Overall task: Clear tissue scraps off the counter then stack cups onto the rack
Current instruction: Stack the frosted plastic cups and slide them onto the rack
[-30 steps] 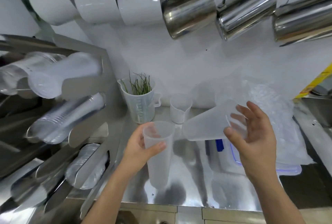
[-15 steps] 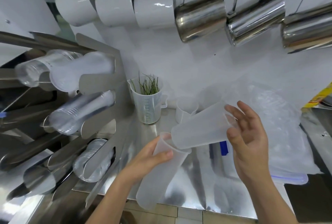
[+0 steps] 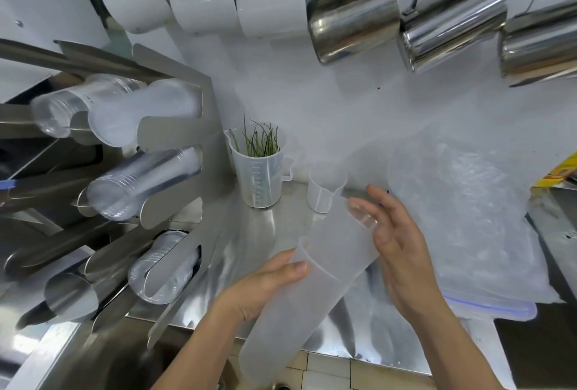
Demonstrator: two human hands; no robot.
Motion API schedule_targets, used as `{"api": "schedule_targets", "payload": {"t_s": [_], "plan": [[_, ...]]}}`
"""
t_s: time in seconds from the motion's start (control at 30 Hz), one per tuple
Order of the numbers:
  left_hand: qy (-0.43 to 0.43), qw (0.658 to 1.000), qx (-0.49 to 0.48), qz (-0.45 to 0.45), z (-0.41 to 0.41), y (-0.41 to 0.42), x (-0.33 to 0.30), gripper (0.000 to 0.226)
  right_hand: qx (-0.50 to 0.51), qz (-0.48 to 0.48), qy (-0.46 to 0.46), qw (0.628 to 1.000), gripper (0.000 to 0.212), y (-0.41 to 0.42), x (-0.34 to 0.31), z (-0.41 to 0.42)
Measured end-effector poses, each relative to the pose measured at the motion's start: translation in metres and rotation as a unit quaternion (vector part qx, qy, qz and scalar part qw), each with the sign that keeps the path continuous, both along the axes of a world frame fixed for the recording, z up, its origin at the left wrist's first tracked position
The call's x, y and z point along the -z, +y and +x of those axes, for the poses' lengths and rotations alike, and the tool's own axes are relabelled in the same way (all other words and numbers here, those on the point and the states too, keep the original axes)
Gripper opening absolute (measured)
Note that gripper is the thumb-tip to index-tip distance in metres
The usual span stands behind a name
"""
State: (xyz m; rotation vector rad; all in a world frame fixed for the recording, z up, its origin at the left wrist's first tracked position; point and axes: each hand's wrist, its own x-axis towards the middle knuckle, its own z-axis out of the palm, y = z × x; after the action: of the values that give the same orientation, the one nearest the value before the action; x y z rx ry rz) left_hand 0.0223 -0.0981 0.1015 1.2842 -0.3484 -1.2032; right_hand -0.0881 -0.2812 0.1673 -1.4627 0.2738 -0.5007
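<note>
At far left, the steel rack [image 3: 175, 152] holds sleeves of clear cups lying in its slots. Near centre, the left hand [image 3: 265, 288] grips the outer frosted cup [image 3: 281, 321] just below its rim, thumb on top. The inner cup [image 3: 340, 233] sits nested partway in it, tilted; the right hand [image 3: 396, 249] presses its base with straight, spread fingers. Judged light, thin-walled, flexible and slippery; best held near the stiffer rim.
</note>
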Motion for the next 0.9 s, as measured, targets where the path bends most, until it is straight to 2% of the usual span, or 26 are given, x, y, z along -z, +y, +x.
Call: {"api": "schedule_targets", "payload": {"t_s": [0.07,0.3,0.4,0.57,0.63,0.73,0.9], "plan": [[0.011,1.0,0.0,0.0,-0.002,-0.002,-0.001,0.117,-0.028,-0.004,0.018,0.999,0.089,0.002,0.003,-0.001],[0.021,0.999,-0.008,-0.025,-0.006,-0.008,-0.01,0.104,-0.107,-0.028,0.062,0.992,0.089,0.01,0.005,-0.002],[0.052,0.998,-0.016,-0.044,-0.008,-0.008,-0.012,0.11,-0.128,-0.026,0.075,0.989,0.088,0.013,0.005,-0.002],[0.044,0.996,0.012,-0.082,-0.006,-0.01,-0.014,0.078,-0.136,-0.027,0.089,0.986,0.087,0.015,0.005,-0.004],[0.036,0.996,0.001,-0.076,-0.007,-0.01,-0.015,0.072,-0.134,-0.037,0.093,0.986,0.082,0.014,0.008,-0.004],[-0.016,0.998,-0.004,-0.055,-0.008,-0.011,-0.024,0.064,-0.127,-0.048,0.107,0.985,0.072,0.013,0.012,-0.003],[-0.166,0.986,-0.01,-0.034,-0.01,-0.014,-0.039,0.055,-0.099,-0.048,0.13,0.985,0.071,0.013,0.014,-0.003]]}}
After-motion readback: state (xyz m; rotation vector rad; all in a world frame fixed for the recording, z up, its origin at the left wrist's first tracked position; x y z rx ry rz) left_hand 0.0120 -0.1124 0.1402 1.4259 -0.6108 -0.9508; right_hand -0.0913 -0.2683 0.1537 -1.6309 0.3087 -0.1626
